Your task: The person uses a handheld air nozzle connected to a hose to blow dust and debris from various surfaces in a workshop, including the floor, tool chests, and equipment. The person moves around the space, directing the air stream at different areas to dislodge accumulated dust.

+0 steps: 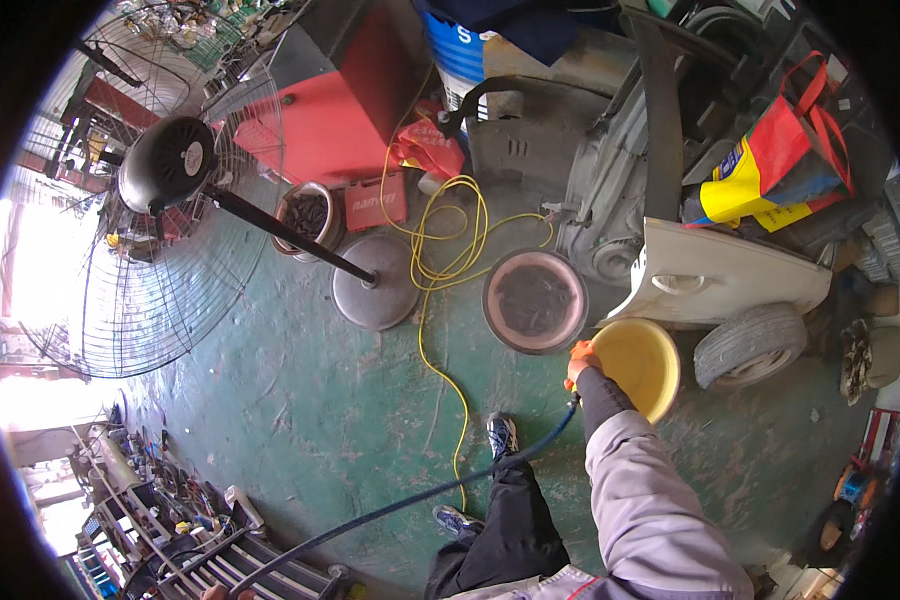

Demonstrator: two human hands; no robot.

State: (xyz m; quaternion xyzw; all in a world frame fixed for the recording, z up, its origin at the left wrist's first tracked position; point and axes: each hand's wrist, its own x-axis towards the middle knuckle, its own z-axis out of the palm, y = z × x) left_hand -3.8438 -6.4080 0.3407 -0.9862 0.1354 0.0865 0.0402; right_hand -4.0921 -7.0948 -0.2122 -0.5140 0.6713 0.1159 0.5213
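Note:
My right hand (582, 362), in an orange glove, is closed around the end of a dark blue hose (410, 498). It is at the left rim of a round yellow basin (650, 365) on the floor, and the hand hides whatever fitting the hose ends in. From there the hose curves down and left across my legs to the lower edge of the picture. My left hand does not clearly show. A small brownish patch beside the hose at the lower left edge cannot be made out.
A rusty-rimmed round pan (535, 300) sits left of the basin, and a tyre (750, 345) under a pale car door (710, 275) to its right. A yellow cable (425, 345) crosses the green floor. The pedestal fan (170, 165) stands left, near a red cabinet (330, 90).

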